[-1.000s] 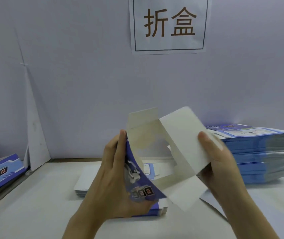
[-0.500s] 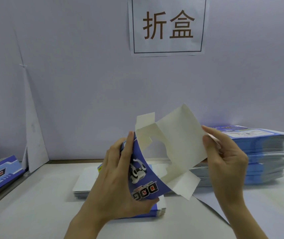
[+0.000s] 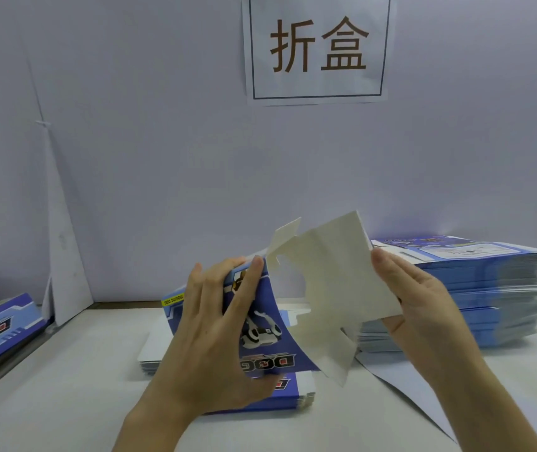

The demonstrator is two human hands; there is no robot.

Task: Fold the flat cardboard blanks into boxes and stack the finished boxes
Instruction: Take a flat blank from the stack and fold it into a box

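Bare counter (image 3: 65, 386) lies open to my left, while the tall stack of blanks (image 3: 489, 295) blocks my right.

Two hands: left hand (image 3: 208, 334), right hand (image 3: 420, 305). One blank (image 3: 326, 288) held. Two blank stacks: 3 o'clock (image 3: 489, 288), 6 o'clock (image 3: 293, 393). One wall sign (image 3: 317, 47), 12 o'clock.

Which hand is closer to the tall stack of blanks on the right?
Right. The right hand sits just in front of the tall stack; the left hand is farther left, gripping the blue blank.
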